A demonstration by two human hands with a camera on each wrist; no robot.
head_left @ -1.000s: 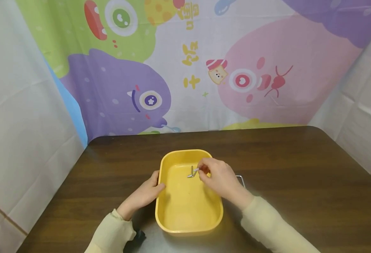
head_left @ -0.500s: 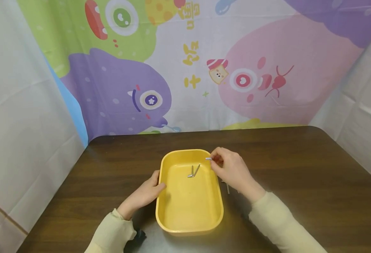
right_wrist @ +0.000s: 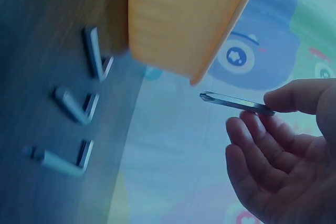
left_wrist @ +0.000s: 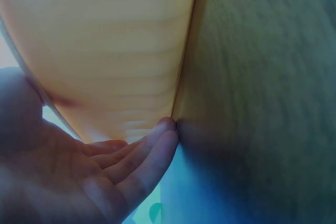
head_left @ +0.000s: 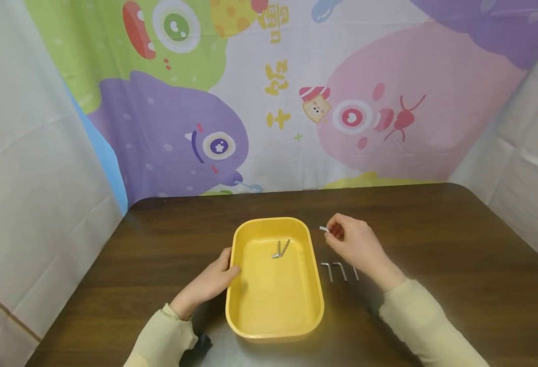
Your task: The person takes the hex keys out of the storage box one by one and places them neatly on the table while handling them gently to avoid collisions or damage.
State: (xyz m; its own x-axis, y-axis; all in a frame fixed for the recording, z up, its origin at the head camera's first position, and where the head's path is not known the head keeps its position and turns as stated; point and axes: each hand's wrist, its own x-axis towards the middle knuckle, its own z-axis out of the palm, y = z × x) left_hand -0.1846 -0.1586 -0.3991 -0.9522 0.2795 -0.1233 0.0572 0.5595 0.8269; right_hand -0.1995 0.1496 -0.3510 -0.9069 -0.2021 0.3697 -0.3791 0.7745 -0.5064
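Note:
My left hand [head_left: 208, 279] grips the left side of a yellow tray [head_left: 275, 300], thumb over the rim and fingers along the outer wall. Just past the tray's far right corner, my right hand [head_left: 359, 248] pinches a small metal hex key [right_wrist: 236, 103] between thumb and fingers. Its cross-shaped tip shows in the right wrist view; the end in the grip is partly hidden. Two L-shaped hex keys [head_left: 285, 248] lie inside the tray near its far end. Three more L-shaped hex keys [head_left: 341, 271] lie in a row on the table, right of the tray.
The dark wooden table [head_left: 172, 229] extends around the tray. A cartoon-printed curtain [head_left: 287, 163] hangs behind its far edge. Something small and black [head_left: 201, 347] lies by the left sleeve at the near side.
My right hand has moved from over the tray to its right, carrying the pinched hex key out past the rim. The row of hex keys has come into view. The left hand has stayed put.

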